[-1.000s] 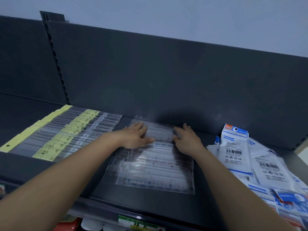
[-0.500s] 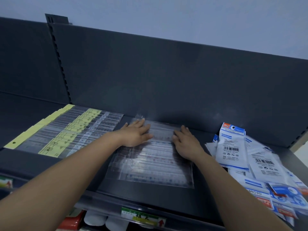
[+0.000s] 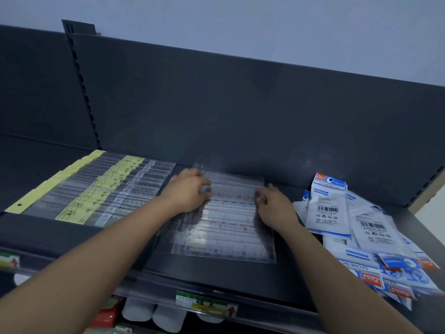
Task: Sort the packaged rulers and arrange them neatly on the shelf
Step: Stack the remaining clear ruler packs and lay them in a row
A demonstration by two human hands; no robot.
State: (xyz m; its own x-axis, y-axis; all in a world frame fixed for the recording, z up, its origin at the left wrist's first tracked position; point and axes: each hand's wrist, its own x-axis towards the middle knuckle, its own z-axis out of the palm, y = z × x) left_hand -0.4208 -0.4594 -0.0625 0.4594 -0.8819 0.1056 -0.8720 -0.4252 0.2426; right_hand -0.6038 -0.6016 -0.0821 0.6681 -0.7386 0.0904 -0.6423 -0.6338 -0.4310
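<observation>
Your two hands are apart, one at each end of the clear ruler packets (image 3: 224, 227), which lie in an overlapping stack in the middle of the dark shelf (image 3: 216, 273). Your left hand (image 3: 186, 191) is at the 9 o'clock end of the far packets, with the fingers bent and the tips closed on the plastic. Your right hand (image 3: 274, 208) is at the 3 o'clock end, and its fingers also curl onto the edge of the packets. Both forearms reach in from 6 o'clock.

At 9 o'clock from the stack, just beside your left hand, there is a row of yellow-labelled rulers (image 3: 96, 191), lying side by side and slanted toward 7 o'clock. At 3 o'clock, near your right wrist, the blue-and-white geometry packs (image 3: 361, 225) lie in a loose heap, some over the others, and one of them leans up at the far side. Behind everything, at 12 o'clock, the back panel (image 3: 240, 116) stands. At 6 o'clock, on the front edge of the shelf, there is a green price label (image 3: 207, 303), and under it some white containers (image 3: 154, 314).
</observation>
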